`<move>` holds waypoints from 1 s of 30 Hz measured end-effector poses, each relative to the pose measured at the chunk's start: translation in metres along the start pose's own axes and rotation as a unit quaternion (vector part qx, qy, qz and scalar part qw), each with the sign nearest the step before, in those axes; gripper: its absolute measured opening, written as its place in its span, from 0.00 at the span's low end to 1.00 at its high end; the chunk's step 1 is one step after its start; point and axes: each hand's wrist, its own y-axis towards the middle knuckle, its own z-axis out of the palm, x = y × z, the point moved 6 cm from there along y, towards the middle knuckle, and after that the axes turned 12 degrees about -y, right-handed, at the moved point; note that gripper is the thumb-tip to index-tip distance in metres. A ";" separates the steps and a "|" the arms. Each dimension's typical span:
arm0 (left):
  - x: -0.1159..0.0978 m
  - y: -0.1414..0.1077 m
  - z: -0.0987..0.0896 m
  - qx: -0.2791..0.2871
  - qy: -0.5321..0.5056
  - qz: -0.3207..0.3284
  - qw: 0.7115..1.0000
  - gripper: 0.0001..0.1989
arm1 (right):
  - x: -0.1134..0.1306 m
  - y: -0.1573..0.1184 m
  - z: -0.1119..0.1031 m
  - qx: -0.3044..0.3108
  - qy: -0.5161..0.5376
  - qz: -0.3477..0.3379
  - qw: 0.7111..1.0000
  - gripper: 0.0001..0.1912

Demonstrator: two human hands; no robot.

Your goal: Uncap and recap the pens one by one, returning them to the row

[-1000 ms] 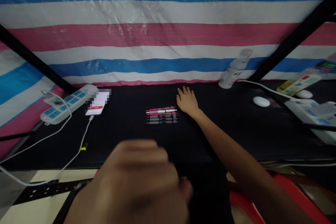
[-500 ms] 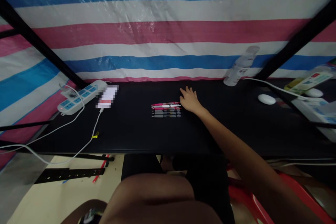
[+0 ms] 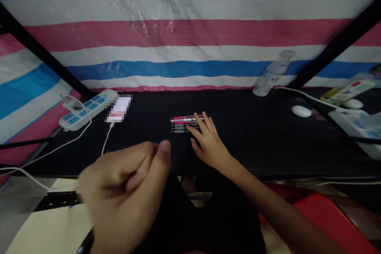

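A row of several pens (image 3: 178, 125) lies side by side on the black tabletop (image 3: 154, 105), some pink, some grey and one white. My right hand (image 3: 210, 143) is open over the row's right end, fingers spread. Its fingertips cover part of the pens; whether they press on them I cannot tell. My left hand (image 3: 122, 186) is raised close to the camera at the lower left, closed in a fist, with its thumb against the curled fingers. Nothing shows in it. A dark band circles that wrist.
At the left a white power strip (image 3: 89, 107) lies beside a blurred phone (image 3: 119, 107) on a white cable. A clear bottle (image 3: 269, 77) stands at the back right, near a white oval object (image 3: 301, 111). Farther right lies a bottle with yellow liquid (image 3: 348, 91). Black frame bars slope at both sides.
My right hand has moved from beyond the pens' right end toward me and left, over them. My left hand has come up into view as a fist. The pens look unmoved.
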 end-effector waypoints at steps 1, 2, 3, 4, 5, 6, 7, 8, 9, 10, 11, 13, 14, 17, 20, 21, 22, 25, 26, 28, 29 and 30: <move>0.003 0.021 0.009 -0.020 -0.009 -0.019 1.000 0.27 | 0.000 -0.001 0.001 -0.003 -0.004 -0.004 1.000 0.25; 0.008 0.037 0.020 -0.019 -0.020 -0.023 0.999 0.27 | 0.000 -0.002 0.001 -0.005 -0.006 -0.006 1.000 0.24; 0.015 0.048 0.031 0.006 -0.021 -0.018 1.000 0.26 | -0.001 -0.003 0.002 -0.007 -0.006 -0.007 1.000 0.23; 0.024 0.055 0.039 0.031 -0.008 -0.019 0.999 0.24 | -0.002 -0.003 0.001 -0.010 -0.006 -0.005 1.000 0.21; 0.036 0.056 0.046 0.052 0.017 -0.022 0.998 0.22 | -0.004 -0.003 0.001 -0.014 -0.006 -0.002 1.000 0.20; 0.047 0.055 0.049 0.064 0.041 -0.022 0.997 0.19 | -0.005 -0.003 0.001 -0.019 -0.005 0.003 1.000 0.18; 0.057 0.052 0.051 0.066 0.059 -0.019 0.996 0.16 | -0.006 -0.004 0.000 -0.025 -0.004 0.006 1.000 0.17; 0.065 0.048 0.052 0.071 0.067 -0.012 0.995 0.12 | -0.007 -0.004 0.000 -0.029 -0.003 0.008 1.000 0.16; 0.072 0.044 0.054 0.077 0.069 -0.007 0.995 0.07 | -0.008 -0.005 0.000 -0.033 -0.001 0.009 0.999 0.14; 0.077 0.042 0.056 0.080 0.069 0.003 0.994 0.04 | -0.009 -0.006 0.000 -0.036 0.004 0.008 0.999 0.13; 0.081 0.041 0.059 0.086 0.071 0.012 0.994 0.02 | -0.010 -0.007 0.000 -0.040 0.011 0.006 0.999 0.12; 0.087 0.041 0.067 0.106 0.077 0.027 0.991 0.10 | -0.011 -0.007 0.000 -0.047 0.035 -0.002 0.998 0.11; 0.090 0.042 0.072 0.119 0.074 0.034 0.990 0.13 | -0.011 -0.007 -0.001 -0.053 0.053 -0.005 0.997 0.11; 0.097 0.047 0.081 0.142 0.053 0.035 0.988 0.18 | -0.014 -0.005 -0.008 -0.094 0.131 -0.018 0.987 0.09; 0.102 0.057 0.082 0.131 -0.023 0.003 0.991 0.13 | -0.022 0.002 -0.020 -0.144 0.213 -0.015 0.966 0.06; 0.102 0.061 0.082 0.126 -0.062 -0.007 0.990 0.11 | -0.025 0.005 -0.023 -0.152 0.233 -0.008 0.961 0.06; 0.102 0.066 0.082 0.126 -0.097 -0.017 0.987 0.09 | -0.030 0.010 -0.025 -0.151 0.252 0.002 0.956 0.06; 0.105 0.089 0.085 0.112 -0.163 -0.035 0.980 0.07 | -0.044 0.030 -0.024 -0.121 0.333 0.039 0.934 0.05; 0.107 0.098 0.087 0.108 -0.171 -0.030 0.979 0.07 | -0.051 0.038 -0.022 -0.107 0.381 0.061 0.916 0.05; 0.115 0.119 0.095 0.104 -0.186 -0.022 0.977 0.07 | -0.065 0.055 -0.012 -0.076 0.480 0.108 0.867 0.10; 0.121 0.131 0.099 0.104 -0.199 -0.023 0.974 0.07 | -0.072 0.063 -0.007 -0.064 0.524 0.126 0.840 0.12; 0.127 0.142 0.105 0.105 -0.213 -0.024 0.971 0.08 | -0.078 0.072 -0.002 -0.055 0.571 0.146 0.806 0.13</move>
